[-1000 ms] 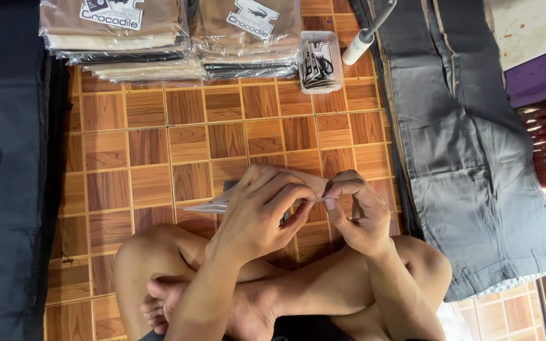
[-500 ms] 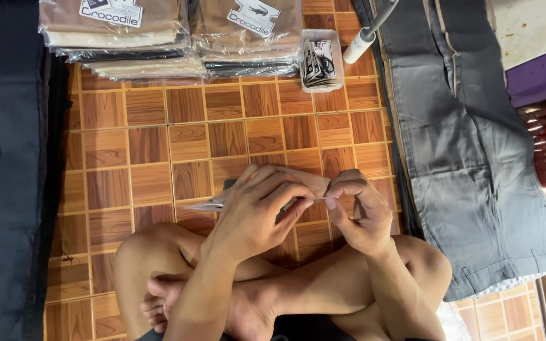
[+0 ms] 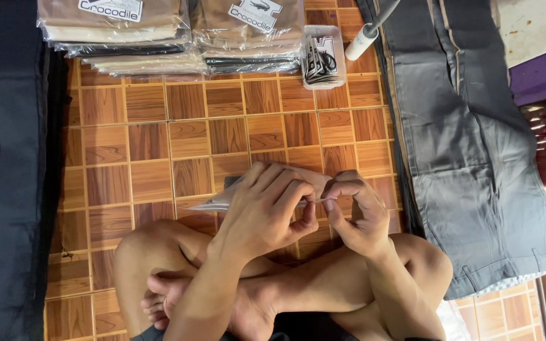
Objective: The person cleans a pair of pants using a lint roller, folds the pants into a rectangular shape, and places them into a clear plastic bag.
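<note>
I sit cross-legged on a wooden parquet floor [image 3: 159, 145]. My left hand [image 3: 266, 211] grips a small flat clear plastic packet [image 3: 219, 201] with something dark inside, held just above my knees. My right hand [image 3: 355, 211] pinches a thin strip or thread [image 3: 325, 200] at the packet's right end, fingers curled tight. Both hands touch each other over the packet, which is mostly hidden under my left fingers.
Stacks of folded garments in clear bags [image 3: 172, 31] lie at the top. A small clear box of tags [image 3: 323, 58] and a white cylinder [image 3: 361, 41] sit beside them. Grey trousers [image 3: 469, 145] lie at the right, dark cloth [image 3: 7, 177] at the left.
Almost nothing moved. My right fingers have shifted slightly at the packet's end, and the thin strip between the hands shows a little more.
</note>
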